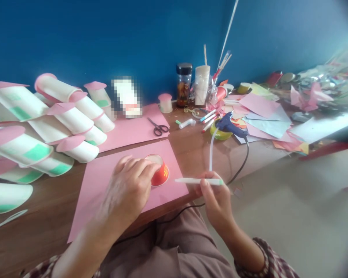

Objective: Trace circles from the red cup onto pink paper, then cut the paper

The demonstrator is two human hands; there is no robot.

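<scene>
Head view: pink-topped paper cups (pixel 75 120) are assembled — red paper cup (pixel 161 174) pinched by left hand (pixel 135 179) on uncut pink paper (pixel 95 177), felt-tip pen (pixel 191 180) gripped by right hand (pixel 218 201).

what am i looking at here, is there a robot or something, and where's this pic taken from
There's no robot: these are a person's own two bare hands. The single picture comes from a camera worn on that person's head, looking forward and down.

The left hand has its fingers at a red cup over a pink sheet; its exact grip is hidden. The right hand holds a white pen with a green end.

Also on the brown table are scissors, a blue glue gun and, to the left, many white shapes with pink tops.
</scene>
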